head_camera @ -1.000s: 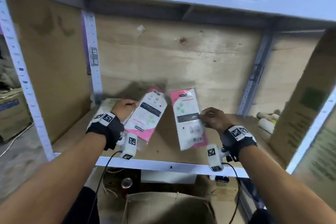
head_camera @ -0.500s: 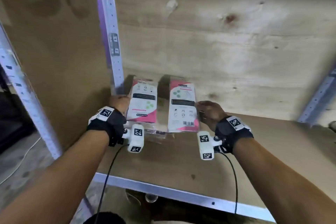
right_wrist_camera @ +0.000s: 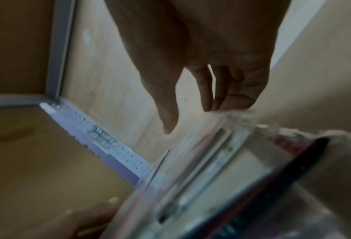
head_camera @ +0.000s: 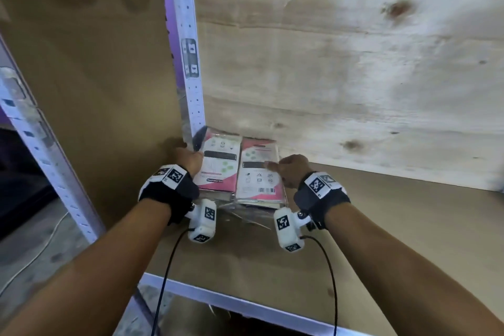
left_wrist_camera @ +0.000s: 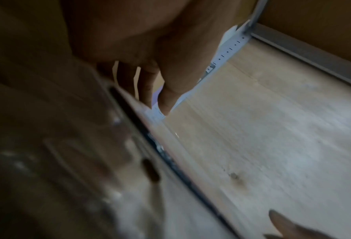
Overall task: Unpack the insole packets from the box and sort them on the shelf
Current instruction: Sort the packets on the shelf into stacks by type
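Pink-and-white insole packets (head_camera: 237,172), 2 flat side by side, long axes toward the plywood back, both hands (head_camera: 290,172) gripping their outer edges.

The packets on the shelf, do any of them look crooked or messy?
Mostly tidy. The two piles of packets, left and right, sit side by side in the shelf corner. Only some loose clear plastic sticks out untidily at the front. Left hand and right hand rest at the outer edges.
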A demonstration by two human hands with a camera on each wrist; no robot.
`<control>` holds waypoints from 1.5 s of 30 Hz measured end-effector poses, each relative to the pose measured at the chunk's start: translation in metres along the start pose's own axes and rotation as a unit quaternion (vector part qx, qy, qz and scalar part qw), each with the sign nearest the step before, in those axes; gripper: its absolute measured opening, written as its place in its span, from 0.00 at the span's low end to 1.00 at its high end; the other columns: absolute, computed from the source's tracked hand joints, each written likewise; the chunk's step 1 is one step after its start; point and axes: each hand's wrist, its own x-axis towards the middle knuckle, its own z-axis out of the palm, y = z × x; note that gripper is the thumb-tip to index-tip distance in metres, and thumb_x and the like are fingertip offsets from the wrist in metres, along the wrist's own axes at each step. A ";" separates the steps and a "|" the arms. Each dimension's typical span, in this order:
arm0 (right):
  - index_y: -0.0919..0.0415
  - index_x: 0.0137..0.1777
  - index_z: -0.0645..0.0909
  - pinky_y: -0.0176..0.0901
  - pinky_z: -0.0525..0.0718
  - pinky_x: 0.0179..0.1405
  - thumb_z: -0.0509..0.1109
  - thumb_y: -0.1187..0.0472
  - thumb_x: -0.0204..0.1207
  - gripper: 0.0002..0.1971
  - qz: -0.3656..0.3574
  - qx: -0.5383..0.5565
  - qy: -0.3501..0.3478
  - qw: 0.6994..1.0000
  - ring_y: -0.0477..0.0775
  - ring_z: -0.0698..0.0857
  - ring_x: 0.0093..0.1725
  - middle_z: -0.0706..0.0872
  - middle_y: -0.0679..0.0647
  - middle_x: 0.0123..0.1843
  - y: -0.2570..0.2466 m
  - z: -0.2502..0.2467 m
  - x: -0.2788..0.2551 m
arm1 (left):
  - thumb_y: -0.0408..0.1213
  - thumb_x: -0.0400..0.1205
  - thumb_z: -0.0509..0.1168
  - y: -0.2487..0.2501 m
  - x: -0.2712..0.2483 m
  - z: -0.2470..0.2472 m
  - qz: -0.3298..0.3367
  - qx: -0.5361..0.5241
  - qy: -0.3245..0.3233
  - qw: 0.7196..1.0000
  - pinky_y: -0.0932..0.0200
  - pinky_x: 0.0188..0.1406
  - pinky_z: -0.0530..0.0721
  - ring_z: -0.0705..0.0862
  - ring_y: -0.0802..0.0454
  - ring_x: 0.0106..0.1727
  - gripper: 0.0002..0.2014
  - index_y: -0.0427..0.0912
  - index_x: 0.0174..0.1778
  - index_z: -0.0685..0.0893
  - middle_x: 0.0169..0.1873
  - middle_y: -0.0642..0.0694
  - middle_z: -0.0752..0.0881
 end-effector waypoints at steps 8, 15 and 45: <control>0.50 0.37 0.71 0.40 0.80 0.29 0.87 0.53 0.62 0.23 -0.028 -0.067 -0.001 0.997 0.43 0.80 0.34 0.79 0.43 0.36 0.018 -0.002 -0.016 | 0.58 0.84 0.60 -0.004 -0.034 -0.003 0.054 0.186 -0.066 0.979 0.45 0.72 0.77 0.81 0.36 0.69 0.30 0.38 0.72 0.79 0.69 0.35 0.82; 0.69 0.55 0.86 0.54 0.87 0.57 0.84 0.57 0.67 0.22 0.015 -0.059 -0.026 0.998 0.64 0.89 0.53 0.90 0.63 0.53 0.040 -0.051 -0.051 | 0.58 0.84 0.57 0.022 -0.086 -0.001 0.152 0.263 -0.001 0.953 0.44 0.78 0.67 0.72 0.34 0.76 0.31 0.42 0.78 0.72 0.74 0.34 0.76; 0.51 0.73 0.77 0.49 0.78 0.73 0.83 0.41 0.64 0.37 -0.151 -0.103 0.005 0.983 0.51 0.79 0.70 0.79 0.51 0.70 0.141 -0.247 -0.166 | 0.35 0.86 0.63 0.104 -0.214 0.229 -0.052 -0.336 -0.337 0.878 0.62 0.27 0.89 0.90 0.53 0.36 0.07 0.42 0.58 0.81 0.37 0.46 0.91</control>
